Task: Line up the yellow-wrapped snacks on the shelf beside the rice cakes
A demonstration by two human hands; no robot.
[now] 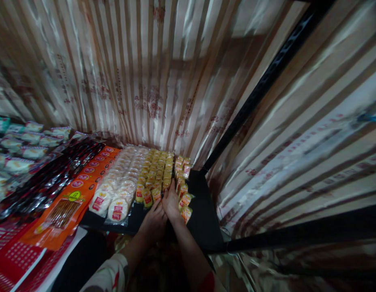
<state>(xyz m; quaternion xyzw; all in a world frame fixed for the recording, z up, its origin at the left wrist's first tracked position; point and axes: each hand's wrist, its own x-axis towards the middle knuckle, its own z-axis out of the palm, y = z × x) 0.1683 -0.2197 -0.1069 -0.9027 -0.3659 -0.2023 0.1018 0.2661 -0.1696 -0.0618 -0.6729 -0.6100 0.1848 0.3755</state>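
Both my hands meet at the front of rows of small yellow-wrapped snack packets (151,174) on a black table (203,202). My left hand (154,221) lies at the near end of these rows, its fingers bent and close to my other hand. Reaching a little farther in, my right hand (171,201) has its fingers together against the row's right side. Whatever sits between the fingers is hidden. Right of my hands runs a looser row of yellow and orange packets (185,199).
Clear bags of round white crackers (117,209) line up to the left. Beyond them are orange snack packs (64,211), dark shiny packs (69,162), white packets (32,138) and a red basket (17,255). A black pole (251,97) rises at the right, before striped sheeting (145,73).
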